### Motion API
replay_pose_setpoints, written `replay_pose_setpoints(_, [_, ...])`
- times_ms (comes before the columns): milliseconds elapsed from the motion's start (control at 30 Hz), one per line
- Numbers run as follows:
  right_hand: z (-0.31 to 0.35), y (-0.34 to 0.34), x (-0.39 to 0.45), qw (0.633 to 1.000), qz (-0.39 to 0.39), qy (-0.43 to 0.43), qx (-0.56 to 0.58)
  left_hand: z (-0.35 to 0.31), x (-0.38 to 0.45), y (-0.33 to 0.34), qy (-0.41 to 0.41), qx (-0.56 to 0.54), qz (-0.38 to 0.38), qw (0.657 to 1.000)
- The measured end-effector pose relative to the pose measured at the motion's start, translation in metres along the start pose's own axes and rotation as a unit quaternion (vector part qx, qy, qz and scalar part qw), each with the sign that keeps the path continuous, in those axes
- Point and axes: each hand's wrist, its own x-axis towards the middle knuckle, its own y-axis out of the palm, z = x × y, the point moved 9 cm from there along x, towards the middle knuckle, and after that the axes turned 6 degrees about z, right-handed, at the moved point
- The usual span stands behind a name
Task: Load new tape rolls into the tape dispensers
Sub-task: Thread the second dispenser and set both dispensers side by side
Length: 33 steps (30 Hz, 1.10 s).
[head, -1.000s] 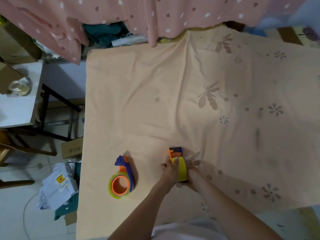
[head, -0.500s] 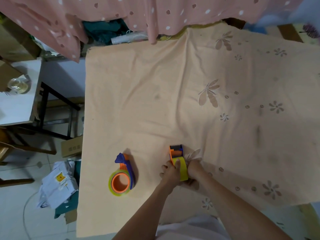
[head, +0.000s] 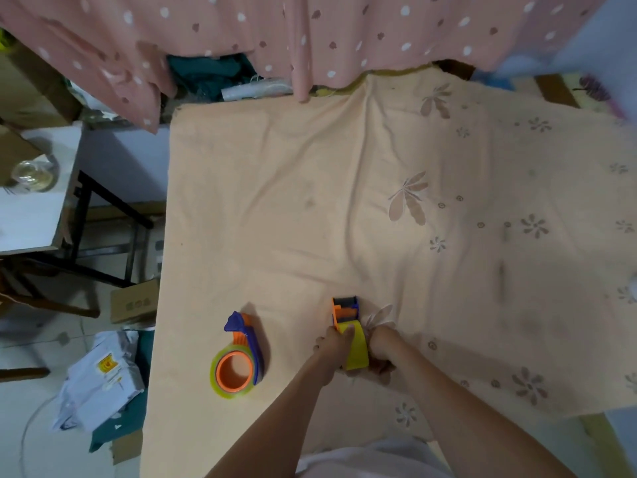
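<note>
An orange and blue tape dispenser (head: 344, 311) stands on edge near the front of the cloth-covered table (head: 310, 208), with a yellowish tape roll (head: 356, 346) seated in it. My left hand (head: 332, 346) grips the roll's left side, thumb on its rim. My right hand (head: 384, 350) clasps the right side; its fingers are hidden under the roll. To the left lies a second dispenser (head: 243, 336), blue and orange, flat on the cloth with its own tape roll (head: 232, 374) on an orange hub. No hand touches it.
A pink dotted curtain (head: 310, 36) hangs over the table's far edge. Left of the table are a white side table (head: 31, 215) with a glass jar (head: 32, 172), a cardboard box (head: 134, 301) and white packages (head: 100, 377) on the floor.
Both hands stay clasped on the roll and dispenser. My right hand has shifted slightly around the roll's right side; the dispenser has barely moved.
</note>
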Motion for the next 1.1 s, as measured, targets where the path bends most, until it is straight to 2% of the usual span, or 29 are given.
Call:
replay_pose_setpoints(33, [0.01, -0.01, -0.005, 0.995, -0.043, -0.052, -0.068, -0.006, -0.003, -0.001, 0.027, -0.023, 0.013, 0.999])
replay_pose_setpoints(100, [0.031, -0.032, -0.029, 0.972, -0.149, -0.134, -0.122, -0.016, -0.012, -0.007, 0.071, -0.072, 0.024, 0.995])
replay_pose_setpoints(167, [0.048, -0.052, -0.065, 0.939, -0.271, -0.188, -0.102, -0.022, -0.027, -0.02, 0.095, -0.093, 0.023, 0.991])
replay_pose_setpoints(233, [0.068, -0.053, -0.091, 0.913, -0.32, -0.246, -0.054, -0.013, -0.038, -0.052, 0.082, -0.103, -0.053, 0.99])
replay_pose_setpoints(367, [0.111, 0.002, -0.122, 0.896, -0.304, -0.318, -0.052, 0.032, -0.08, -0.148, 0.079, -0.192, -0.261, 0.943])
replay_pose_setpoints(433, [0.13, 0.044, -0.129, 0.899, -0.266, -0.34, -0.079, 0.055, -0.099, -0.188, 0.079, -0.194, -0.322, 0.923])
replay_pose_setpoints(533, [0.144, 0.107, -0.121, 0.913, -0.165, -0.347, -0.138, 0.093, -0.112, -0.222, 0.033, -0.205, -0.367, 0.907])
replay_pose_setpoints(633, [0.138, 0.162, -0.107, 0.92, -0.07, -0.316, -0.219, 0.134, -0.103, -0.228, -0.036, -0.218, -0.329, 0.918])
replay_pose_setpoints(700, [0.132, 0.184, -0.098, 0.915, -0.047, -0.304, -0.261, 0.154, -0.089, -0.218, -0.046, -0.258, -0.256, 0.93])
replay_pose_setpoints(833, [0.126, 0.204, -0.084, 0.917, -0.018, -0.275, -0.288, 0.172, -0.071, -0.195, -0.072, -0.335, -0.136, 0.929])
replay_pose_setpoints(967, [0.124, 0.208, -0.078, 0.921, -0.029, -0.255, -0.293, 0.176, -0.064, -0.195, -0.082, -0.303, -0.137, 0.94])
replay_pose_setpoints(1100, [0.131, 0.205, -0.084, 0.903, -0.048, -0.318, -0.285, 0.175, -0.068, -0.192, -0.067, -0.313, -0.114, 0.941])
